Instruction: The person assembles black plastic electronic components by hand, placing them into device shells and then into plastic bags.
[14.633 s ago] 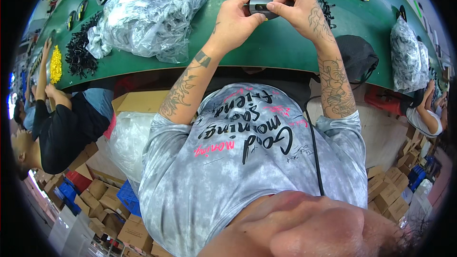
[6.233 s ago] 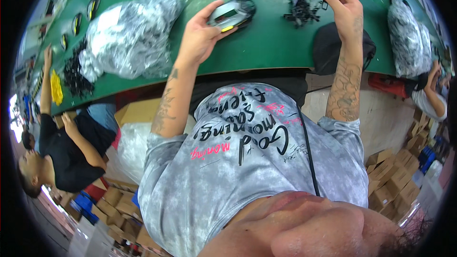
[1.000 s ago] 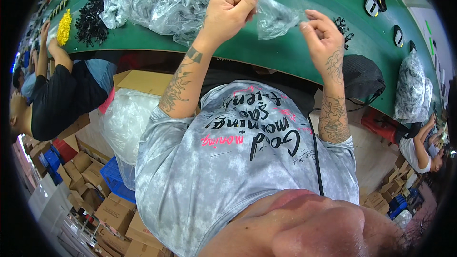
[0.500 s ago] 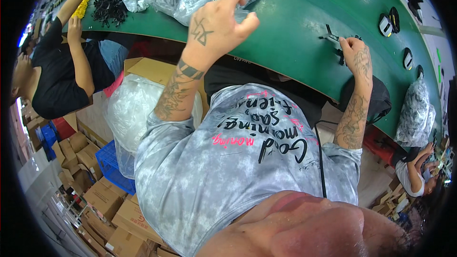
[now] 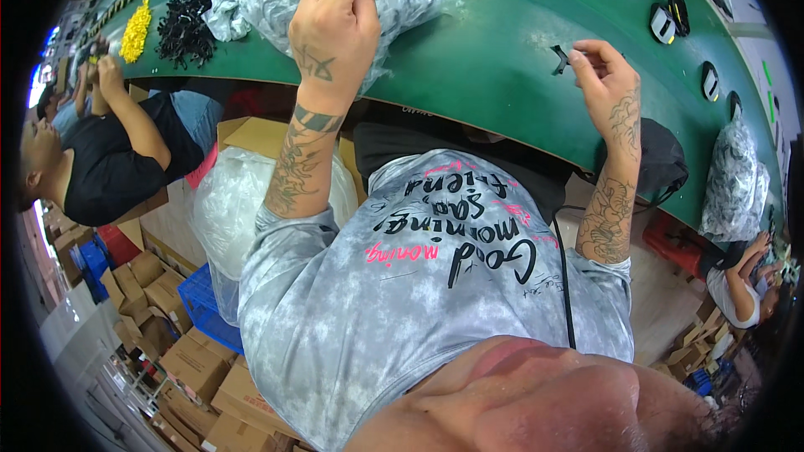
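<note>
My left hand (image 5: 335,29) is closed at the near side of a large clear plastic bag (image 5: 402,0), its fingers curled on the crinkled film. Grey, bulky contents show through the bag, and a white sheet lies on top. Farther right, my right hand (image 5: 605,79) pinches a small black angled part (image 5: 560,60) between thumb and fingertips, just above the green table (image 5: 494,59). The rest of that part is hidden by the fingers.
Left of the bag lie a heap of black parts (image 5: 197,21) and a yellow pile (image 5: 136,32), near a co-worker in black (image 5: 117,151). Black-and-white devices (image 5: 662,23) and another filled bag (image 5: 735,180) are on the right. Cardboard boxes (image 5: 193,360) stand behind.
My left hand has closed from an open curl and moved left on the bag. My right hand has lifted slightly with the black part; other black pieces beside it no longer show.
</note>
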A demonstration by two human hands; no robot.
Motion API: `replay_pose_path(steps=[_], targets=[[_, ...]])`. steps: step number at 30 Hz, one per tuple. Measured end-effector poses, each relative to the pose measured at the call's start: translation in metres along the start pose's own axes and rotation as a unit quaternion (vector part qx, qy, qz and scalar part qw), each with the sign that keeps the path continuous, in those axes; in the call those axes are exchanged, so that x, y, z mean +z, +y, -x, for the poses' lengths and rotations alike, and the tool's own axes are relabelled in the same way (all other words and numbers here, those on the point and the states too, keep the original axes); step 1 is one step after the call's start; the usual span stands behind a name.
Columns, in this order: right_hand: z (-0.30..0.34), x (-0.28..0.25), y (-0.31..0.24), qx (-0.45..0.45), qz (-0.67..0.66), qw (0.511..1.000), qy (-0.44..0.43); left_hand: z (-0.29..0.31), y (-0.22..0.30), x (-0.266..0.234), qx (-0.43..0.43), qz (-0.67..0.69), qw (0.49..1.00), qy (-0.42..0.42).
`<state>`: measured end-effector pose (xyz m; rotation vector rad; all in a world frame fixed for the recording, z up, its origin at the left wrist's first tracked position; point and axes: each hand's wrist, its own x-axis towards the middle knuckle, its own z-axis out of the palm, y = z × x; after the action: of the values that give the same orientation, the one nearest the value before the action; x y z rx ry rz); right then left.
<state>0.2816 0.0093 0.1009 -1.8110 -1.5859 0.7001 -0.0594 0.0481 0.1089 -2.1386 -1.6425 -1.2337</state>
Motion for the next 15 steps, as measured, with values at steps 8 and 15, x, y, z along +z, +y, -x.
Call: replay_pose_path(steps=[8,15], targets=[[0.007,0.062,-0.070,-0.162,-0.162,0.970,-0.087,-0.005,0.025,0.033,-0.211,0.327,0.921,-0.023],[-0.008,0.060,-0.061,-0.088,-0.329,0.933,-0.116,-0.002,0.060,0.043,-0.180,0.347,0.914,-0.105]])
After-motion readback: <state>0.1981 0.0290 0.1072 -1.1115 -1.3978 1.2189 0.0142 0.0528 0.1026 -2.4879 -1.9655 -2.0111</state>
